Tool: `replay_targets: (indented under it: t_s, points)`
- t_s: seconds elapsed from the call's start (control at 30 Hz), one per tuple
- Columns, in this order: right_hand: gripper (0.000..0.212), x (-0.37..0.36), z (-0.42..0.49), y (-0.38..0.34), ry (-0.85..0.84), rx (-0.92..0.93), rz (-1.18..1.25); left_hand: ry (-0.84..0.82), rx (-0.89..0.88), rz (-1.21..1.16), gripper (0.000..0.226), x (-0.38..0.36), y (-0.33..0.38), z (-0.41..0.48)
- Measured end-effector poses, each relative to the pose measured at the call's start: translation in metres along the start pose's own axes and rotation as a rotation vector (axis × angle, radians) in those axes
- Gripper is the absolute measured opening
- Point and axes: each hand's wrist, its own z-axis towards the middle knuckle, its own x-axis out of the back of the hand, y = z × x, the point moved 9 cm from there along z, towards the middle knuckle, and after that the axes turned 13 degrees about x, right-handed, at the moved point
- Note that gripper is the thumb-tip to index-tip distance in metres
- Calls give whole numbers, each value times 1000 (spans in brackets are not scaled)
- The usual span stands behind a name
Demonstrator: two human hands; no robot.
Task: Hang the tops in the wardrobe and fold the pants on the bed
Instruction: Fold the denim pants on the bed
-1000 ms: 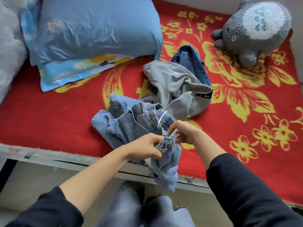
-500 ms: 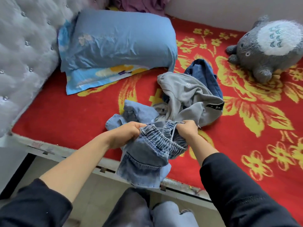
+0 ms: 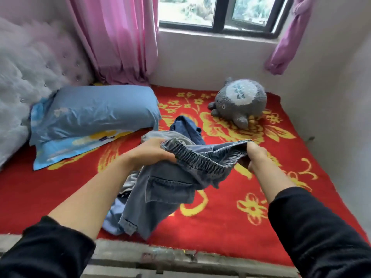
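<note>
I see a blue pillow (image 3: 94, 109) by the tufted headboard (image 3: 30, 73), a grey plush (image 3: 239, 101) near the far wall (image 3: 200, 63), and a pink curtain (image 3: 120, 37) beside the window (image 3: 216, 11).

Arms outstretched, apart; left grip (image 3: 150, 155) and right grip (image 3: 256, 157) curled tight, clutching

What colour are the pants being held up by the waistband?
Faded blue denim: the pants, with a gathered elastic waistband. The head view, the only one, shows it.
</note>
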Motion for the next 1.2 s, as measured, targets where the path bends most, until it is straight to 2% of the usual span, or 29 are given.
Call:
replay_targets:
  t_s: [0.1, 0.2, 0.33, 0.4, 0.43, 0.57, 0.63, 0.7, 0.8, 0.93, 1.0, 1.1, 1.2]
  points:
    - [20, 54, 1, -55, -47, 71, 100, 404, -31, 45, 32, 8, 59, -20]
    - [26, 100, -6, -115, -4, 208, 245, 695, -110, 124, 22, 6, 125, -55]
    - [17, 135, -33, -207, -3, 529, 254, 976, -293, 192, 32, 6, 205, -106]
    - [6, 154, -53, -256, 18, 737, 240, 1107, -352, 209, 43, 11, 237, -130]
    - [7, 165, -65, -281, 45, 862, 223, 1145, -377, 192, 47, 13, 252, -139]
    - [16, 209, -128, -353, 299, 1352, 20, 1251, -459, 122, 51, 15, 300, -164]
    - [16, 224, -139, -363, 362, 1409, -8, 1258, -488, 59, 45, 8, 311, -167]
    - [15, 236, -131, -359, 366, 1341, -17, 1197, -503, 38, 34, -8, 315, -157]
    - [14, 253, -114, -349, 407, 1288, -9, 1145, -525, 0, 32, -27, 317, -138]
    - [15, 249, -108, -357, 422, 1478, 41, 1119, -549, -264, 38, -22, 333, -103]
    - [16, 237, -84, -361, 408, 1477, -27, 1002, -510, -376, 41, -19, 336, -61]
    - [14, 219, -7, -354, 347, 1279, -230, 746, -256, -230, 50, -34, 327, 34]
    - [4, 202, 84, -336, 273, 996, -531, 475, -48, -182, 36, -64, 308, 123]
